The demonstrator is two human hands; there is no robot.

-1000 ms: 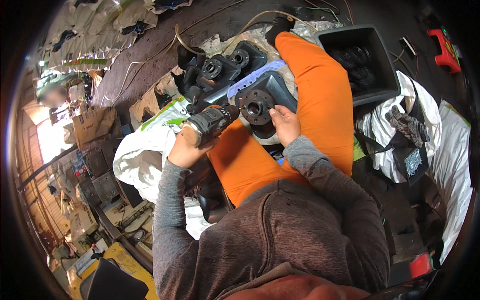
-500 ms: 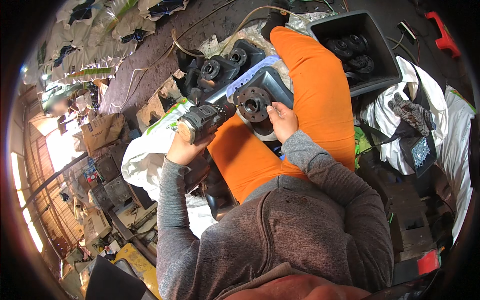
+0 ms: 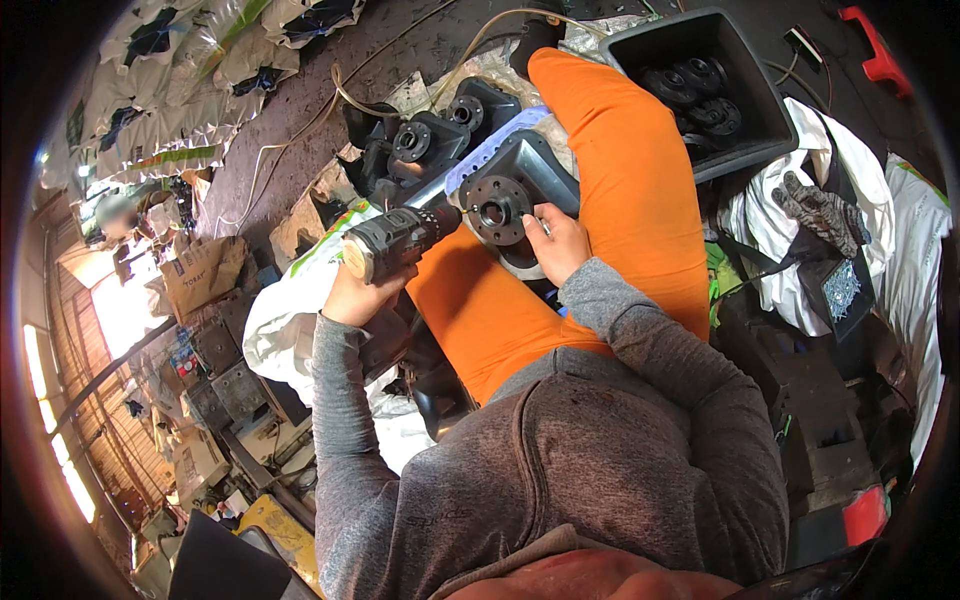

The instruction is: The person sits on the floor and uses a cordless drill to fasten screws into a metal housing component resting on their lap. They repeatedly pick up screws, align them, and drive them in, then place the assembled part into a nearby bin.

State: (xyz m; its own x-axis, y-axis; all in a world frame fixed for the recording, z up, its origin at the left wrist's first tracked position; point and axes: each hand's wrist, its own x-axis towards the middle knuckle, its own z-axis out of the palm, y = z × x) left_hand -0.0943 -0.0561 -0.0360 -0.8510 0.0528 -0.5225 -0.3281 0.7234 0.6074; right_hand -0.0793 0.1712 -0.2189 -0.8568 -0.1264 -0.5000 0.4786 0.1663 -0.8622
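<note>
My left hand (image 3: 352, 298) is wrapped around the grip of a dark cordless drill (image 3: 392, 240). The drill lies nearly level, its chuck pointing right. Its tip is at the left part of a black round flange (image 3: 513, 196) with a ring of holes and an open centre; whether the bit is inside a hole is too small to tell. My right hand (image 3: 563, 245) pinches the flange's right rim between thumb and fingers. Behind the flange, between my orange-clad legs, is a black flared housing (image 3: 548, 165).
More black flanged housings (image 3: 425, 142) stand beyond, beside a lilac perforated strip (image 3: 492, 150). A dark bin (image 3: 790, 140) holding several black flanges is at far right. Near it, a patterned glove (image 3: 822, 212) lies on white sacking. A pale hose (image 3: 345, 95) crosses the floor. Another person (image 3: 118, 215) appears far left.
The whole view has shifted slightly, so the drill and flange appear a little further left. Both hands keep their hold, and the drill stays at the flange's left part.
</note>
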